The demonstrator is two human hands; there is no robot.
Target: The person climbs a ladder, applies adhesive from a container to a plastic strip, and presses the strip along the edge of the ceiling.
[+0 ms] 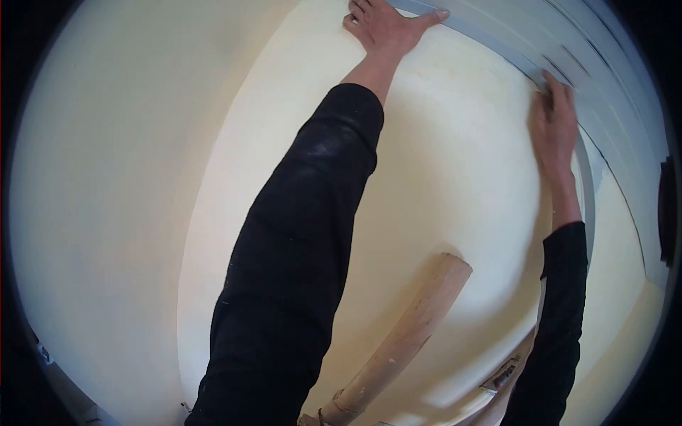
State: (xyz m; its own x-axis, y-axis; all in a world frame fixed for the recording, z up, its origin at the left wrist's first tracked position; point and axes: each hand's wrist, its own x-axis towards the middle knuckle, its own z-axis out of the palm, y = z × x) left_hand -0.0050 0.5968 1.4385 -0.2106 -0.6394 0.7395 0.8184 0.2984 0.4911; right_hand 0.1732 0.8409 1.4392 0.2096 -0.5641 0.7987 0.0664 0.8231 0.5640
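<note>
Both arms, in black sleeves, reach up along a pale wall [455, 142]. At the top, my left hand [387, 27] is spread against a grey trim strip [483, 42], its thumb stretched out along it. Farther right and lower, my right hand [556, 124] touches the same strip where it meets the wall, slightly blurred, its fingers pointing up. What its fingers hold, if anything, is too small to make out. Beyond the strip lies a grey panelled surface [568, 42] with long grooves.
A wooden pole [405, 334] rises from the bottom centre, between the two arms. Another plain wall [114, 177] fills the left side. A dark object [666, 213] sits at the right edge, and a small box-like item [501, 374] shows low beside my right sleeve.
</note>
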